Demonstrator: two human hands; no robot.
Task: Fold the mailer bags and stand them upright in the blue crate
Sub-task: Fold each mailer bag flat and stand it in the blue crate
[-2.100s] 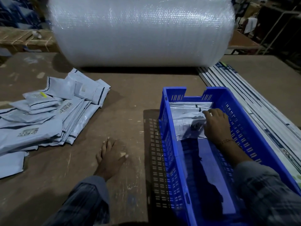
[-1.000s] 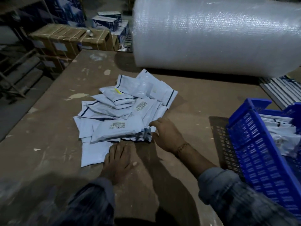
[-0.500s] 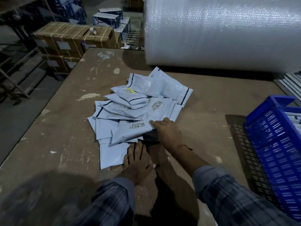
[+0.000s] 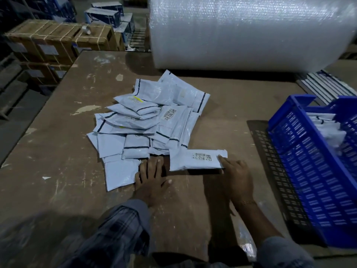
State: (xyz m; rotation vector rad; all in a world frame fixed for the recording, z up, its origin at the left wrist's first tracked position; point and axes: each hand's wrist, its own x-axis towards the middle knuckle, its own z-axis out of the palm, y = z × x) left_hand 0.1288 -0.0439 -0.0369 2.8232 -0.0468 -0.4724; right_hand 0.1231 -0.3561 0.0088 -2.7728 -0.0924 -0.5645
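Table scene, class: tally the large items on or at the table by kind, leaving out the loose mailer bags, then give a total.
Blue crate: 1
Bubble wrap roll: 1
Hands, left hand and right hand: 2
Total: 4

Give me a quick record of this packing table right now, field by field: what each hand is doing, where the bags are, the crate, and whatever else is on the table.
left hand: flat on table, fingers straight
right hand: grip on pulled-out mailer bag
pile of mailer bags: loose, table middle
blue crate: right, some bags inside
bubble wrap roll: far edge
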